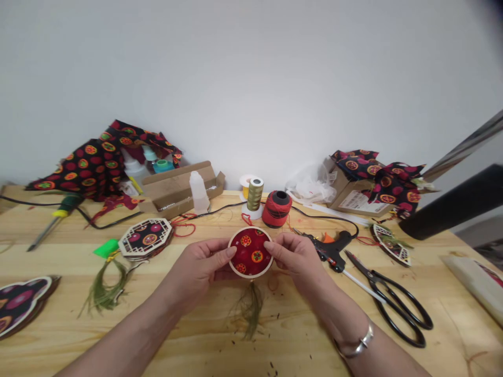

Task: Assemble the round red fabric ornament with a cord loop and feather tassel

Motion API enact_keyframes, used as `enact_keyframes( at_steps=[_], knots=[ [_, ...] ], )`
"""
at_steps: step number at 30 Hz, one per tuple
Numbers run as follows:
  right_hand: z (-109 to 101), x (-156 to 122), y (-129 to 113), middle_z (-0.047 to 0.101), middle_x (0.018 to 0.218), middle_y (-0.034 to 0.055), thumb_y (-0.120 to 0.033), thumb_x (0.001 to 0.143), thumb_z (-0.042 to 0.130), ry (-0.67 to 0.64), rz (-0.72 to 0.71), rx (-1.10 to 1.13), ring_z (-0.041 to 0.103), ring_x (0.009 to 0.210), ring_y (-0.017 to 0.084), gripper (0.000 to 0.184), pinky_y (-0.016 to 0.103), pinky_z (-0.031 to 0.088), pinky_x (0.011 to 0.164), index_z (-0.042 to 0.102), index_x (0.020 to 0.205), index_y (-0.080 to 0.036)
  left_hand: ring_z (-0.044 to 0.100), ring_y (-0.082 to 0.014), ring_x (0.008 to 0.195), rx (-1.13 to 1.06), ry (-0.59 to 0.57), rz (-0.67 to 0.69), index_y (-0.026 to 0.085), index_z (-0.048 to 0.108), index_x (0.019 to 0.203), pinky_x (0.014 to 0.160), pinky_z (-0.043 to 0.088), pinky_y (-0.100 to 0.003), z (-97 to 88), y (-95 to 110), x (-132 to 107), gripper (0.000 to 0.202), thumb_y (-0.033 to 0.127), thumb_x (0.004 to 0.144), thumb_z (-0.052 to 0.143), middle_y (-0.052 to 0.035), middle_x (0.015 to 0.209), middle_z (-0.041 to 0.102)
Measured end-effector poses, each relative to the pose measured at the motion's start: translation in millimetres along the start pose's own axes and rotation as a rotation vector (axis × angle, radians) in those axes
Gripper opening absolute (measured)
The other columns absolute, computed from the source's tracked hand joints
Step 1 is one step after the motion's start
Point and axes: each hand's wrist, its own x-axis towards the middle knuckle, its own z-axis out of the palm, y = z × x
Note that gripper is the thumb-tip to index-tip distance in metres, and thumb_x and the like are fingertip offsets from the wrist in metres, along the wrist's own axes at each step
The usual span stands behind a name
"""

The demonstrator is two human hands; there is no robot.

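Both hands hold up a round wooden-rimmed ornament (250,251) covered in red fabric with orange dots. An olive-green tassel (251,309) hangs from its bottom edge down to the table. My left hand (204,267) pinches the ornament's left rim with its fingers closed. On the right rim, my right hand (294,259) grips the same way; a silver bracelet (361,343) sits on that wrist.
A wooden table (157,335) carries an octagonal ornament with a green tassel (145,238), a red thread spool (277,208), a gold spool (254,196), a glue gun (332,248), black scissors (393,298), a screwdriver (55,220), cardboard boxes and patterned fabric (94,159).
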Motion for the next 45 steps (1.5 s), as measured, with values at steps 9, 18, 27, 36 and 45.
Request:
enact_keyframes(
  at_steps=[9,18,27,36,45],
  knots=[
    [0.3,-1.7,0.1,0.043,0.048,-0.0063,-0.042,0.060,0.074,-0.024,0.022,0.017,0.029,0.044,0.005,0.034,0.021,0.017,0.042,0.053,0.057,-0.016,0.067,-0.0201,0.069,0.082,0.045,0.030,0.017,0.074,0.089,0.068,0.055,-0.032,-0.7,-0.1,-1.4,0.021,0.029,0.073,0.070,-0.0067,0.080,0.076],
    [-0.3,-1.6,-1.4,0.040,0.048,-0.0072,-0.042,0.060,0.074,-0.014,0.022,0.025,0.026,0.044,0.005,0.037,0.021,0.016,0.043,0.047,0.055,-0.017,0.068,-0.0209,0.079,0.025,0.038,0.006,0.020,0.073,0.094,0.075,0.053,-0.032,-0.9,-2.4,-0.1,0.023,0.028,0.072,0.070,-0.0056,0.088,0.076],
    [-0.1,-1.8,-3.0,0.041,0.047,-0.0066,-0.042,0.060,0.073,-0.002,0.002,0.001,0.028,0.045,0.005,0.036,0.021,0.017,0.043,0.049,0.055,-0.016,0.067,-0.0226,0.086,0.069,0.016,0.029,0.020,0.073,0.097,0.081,0.050,-0.032,-0.6,0.5,0.2,0.026,0.028,0.073,0.070,-0.0057,0.093,0.075],
    [0.3,-1.6,-1.6,0.040,0.048,-0.0070,-0.042,0.060,0.074,-0.023,0.030,0.020,0.027,0.044,0.005,0.037,0.022,0.016,0.043,0.048,0.055,-0.016,0.067,-0.0240,0.081,0.125,0.055,0.034,0.019,0.073,0.097,0.075,0.052,-0.034,-3.6,-2.3,0.5,0.029,0.030,0.071,0.071,-0.0076,0.089,0.075],
    [-1.0,3.8,4.2,0.043,0.046,-0.0076,-0.038,0.060,0.076,-0.069,0.049,0.096,0.030,0.043,0.004,0.035,0.022,0.017,0.045,0.051,0.056,-0.015,0.067,-0.0237,0.078,0.146,0.078,0.040,0.016,0.074,0.094,0.074,0.052,-0.034,-2.8,2.8,-1.2,0.028,0.030,0.070,0.072,-0.0079,0.084,0.076]
  ],
)
